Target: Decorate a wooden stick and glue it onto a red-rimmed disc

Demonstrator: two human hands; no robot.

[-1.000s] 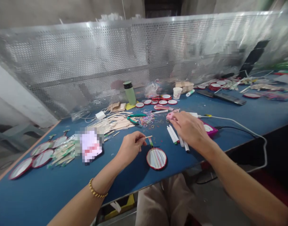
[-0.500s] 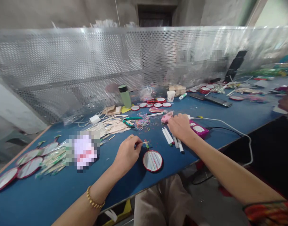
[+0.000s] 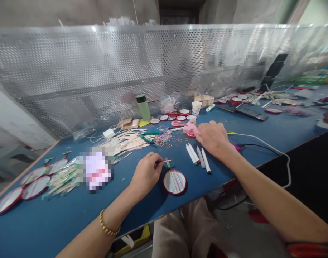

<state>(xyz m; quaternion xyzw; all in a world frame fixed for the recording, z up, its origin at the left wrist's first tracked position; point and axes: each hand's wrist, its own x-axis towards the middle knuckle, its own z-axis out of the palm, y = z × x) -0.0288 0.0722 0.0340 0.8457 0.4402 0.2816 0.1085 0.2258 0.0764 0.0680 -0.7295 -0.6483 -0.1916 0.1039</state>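
My left hand (image 3: 150, 171) pinches a thin pale stick (image 3: 167, 161) between thumb and fingertips. That stick lies across the green and red handle (image 3: 168, 164) of a small round white piece with a red rim (image 3: 174, 182), which rests on the table with thin strips across its face. Farther right, my right hand (image 3: 213, 139) is closed at the end of a pink object (image 3: 190, 127) whose kind I cannot make out. A red-rimmed disc shows under the pink object. Several white markers (image 3: 198, 157) lie just below that hand, and a purple device (image 3: 236, 146) is mostly hidden behind it.
Green-handled pliers (image 3: 150, 136) lie by coloured rubber bands (image 3: 164, 137) and wooden sticks (image 3: 131, 139). A green bottle (image 3: 144, 108) and a paper cup (image 3: 196, 107) stand near the perforated metal screen (image 3: 112, 71). More rimmed discs (image 3: 36, 187) lie left. A white cable (image 3: 260, 137) runs right.
My right hand has shifted right and up slightly, now covering most of the purple device. The pink object has risen a little, showing a red-rimmed disc below it. My left hand keeps its pinch.
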